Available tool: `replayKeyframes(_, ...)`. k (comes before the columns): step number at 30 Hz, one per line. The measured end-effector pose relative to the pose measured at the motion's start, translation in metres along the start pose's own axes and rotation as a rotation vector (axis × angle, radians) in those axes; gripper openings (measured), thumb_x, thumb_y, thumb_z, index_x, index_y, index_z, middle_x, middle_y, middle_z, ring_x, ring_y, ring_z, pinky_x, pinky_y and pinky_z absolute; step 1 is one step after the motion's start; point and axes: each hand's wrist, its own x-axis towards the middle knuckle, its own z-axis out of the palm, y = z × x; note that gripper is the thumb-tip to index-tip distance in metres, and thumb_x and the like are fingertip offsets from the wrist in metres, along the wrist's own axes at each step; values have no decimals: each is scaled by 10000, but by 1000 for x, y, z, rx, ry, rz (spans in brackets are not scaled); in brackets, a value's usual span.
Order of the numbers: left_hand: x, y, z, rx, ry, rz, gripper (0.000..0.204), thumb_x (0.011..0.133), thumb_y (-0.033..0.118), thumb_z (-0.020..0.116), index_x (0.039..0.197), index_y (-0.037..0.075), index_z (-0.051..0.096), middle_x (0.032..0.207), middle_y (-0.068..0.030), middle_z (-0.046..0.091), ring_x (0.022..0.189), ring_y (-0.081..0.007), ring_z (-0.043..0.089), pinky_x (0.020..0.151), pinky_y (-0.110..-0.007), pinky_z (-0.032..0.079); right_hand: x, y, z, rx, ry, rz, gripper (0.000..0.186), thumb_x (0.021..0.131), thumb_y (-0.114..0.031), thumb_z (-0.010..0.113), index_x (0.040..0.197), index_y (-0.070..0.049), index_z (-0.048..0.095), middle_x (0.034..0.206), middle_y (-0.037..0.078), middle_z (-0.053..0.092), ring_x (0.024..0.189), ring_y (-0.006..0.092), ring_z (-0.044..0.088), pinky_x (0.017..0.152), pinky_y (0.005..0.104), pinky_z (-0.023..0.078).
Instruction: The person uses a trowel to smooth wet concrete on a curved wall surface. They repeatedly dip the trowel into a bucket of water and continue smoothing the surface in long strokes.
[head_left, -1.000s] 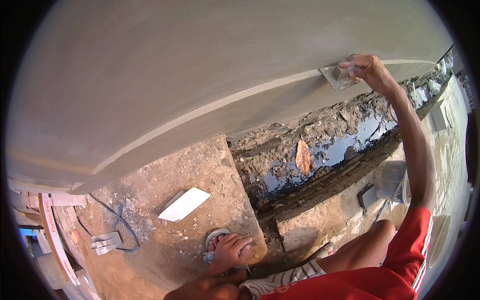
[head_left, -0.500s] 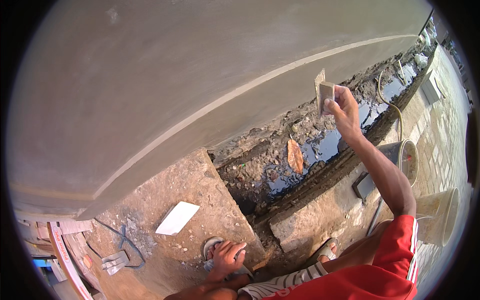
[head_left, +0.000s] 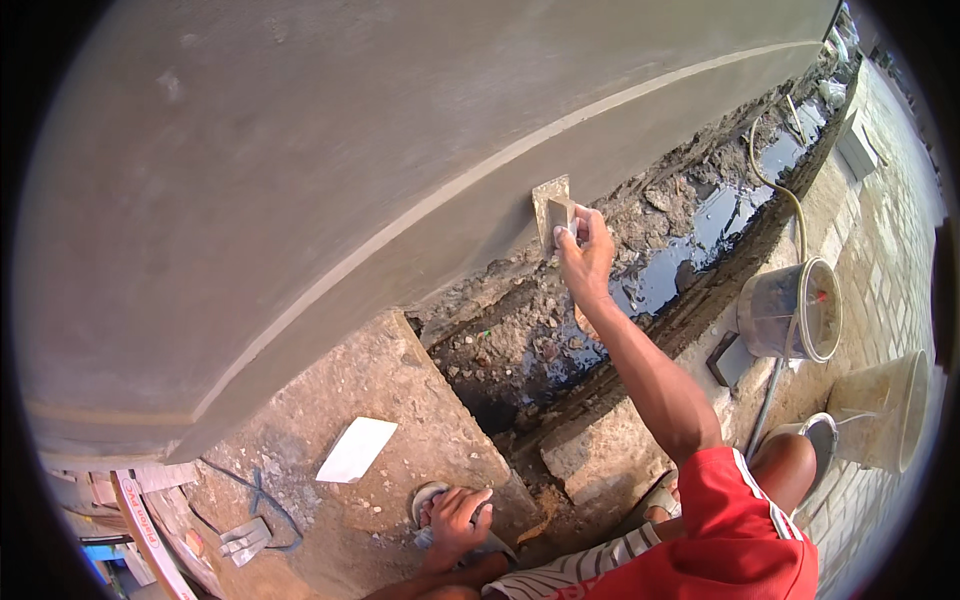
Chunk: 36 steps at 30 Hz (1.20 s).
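My right hand is stretched out to the grey plastered wall and grips a small rectangular plastering float. The float lies flat against the wet lower band of the wall, just under a raised line in the plaster. My left hand is low down on a rough concrete slab. Its bent fingers lie over a round grey object at the slab's near edge; I cannot tell whether they grip it.
A muddy trench with dark water runs along the wall's foot. A flat white piece and a blue cord lie on the slab. Two buckets and a hose are at the right on paving.
My right hand has carried the float leftward and down along the wall, from the upper right to the lower band. My left hand has stayed on the slab.
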Motion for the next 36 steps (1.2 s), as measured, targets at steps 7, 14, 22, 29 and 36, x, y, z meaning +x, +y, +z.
replayKeyframes(7, 2, 4, -1, 8, -9, 14, 246, 798, 100, 710, 1040, 59, 718, 907, -100, 723, 835, -292, 678, 752, -396, 521, 50, -63, -12, 231, 121, -44, 345, 959, -28, 624, 1280, 26, 512, 1030, 102, 673, 878, 131, 666, 695, 269, 592)
replayKeyframes(14, 1, 5, 2, 4, 23, 19, 247, 797, 83, 707, 1043, 57, 715, 903, -96, 720, 834, -287, 672, 742, -397, 518, -49, 10, -2, -201, -193, 36, 344, 917, -41, 665, 1250, -10, 584, 1015, 96, 675, 904, 170, 655, 811, 343, 553)
replayKeyframes(22, 0, 9, -7, -55, 1, 38, 267, 820, 82, 704, 1084, 39, 709, 922, -111, 710, 832, -287, 655, 783, -399, 525, 4, -70, -78, -432, -652, -152, 427, 923, -37, 622, 1345, 20, 591, 1194, 254, 685, 1108, 339, 679, 967, 406, 515)
replayKeyframes(29, 10, 21, 0, -111, -1, 127, 270, 853, 73, 696, 1120, 34, 686, 965, -101, 693, 871, -274, 646, 798, -390, 532, 93, -112, -248, -706, -696, -189, 500, 877, -59, 564, 1374, -8, 529, 1013, 132, 651, 889, 200, 600, 821, 346, 484)
replayKeyframes(36, 3, 14, 2, -120, -49, 201, 269, 847, 72, 684, 1111, 18, 668, 958, -128, 680, 883, -308, 659, 808, -428, 540, 74, -82, -522, -555, -535, 224, 491, 1024, -273, 575, 1445, -28, 503, 1189, 78, 599, 1027, 162, 572, 923, 317, 465)
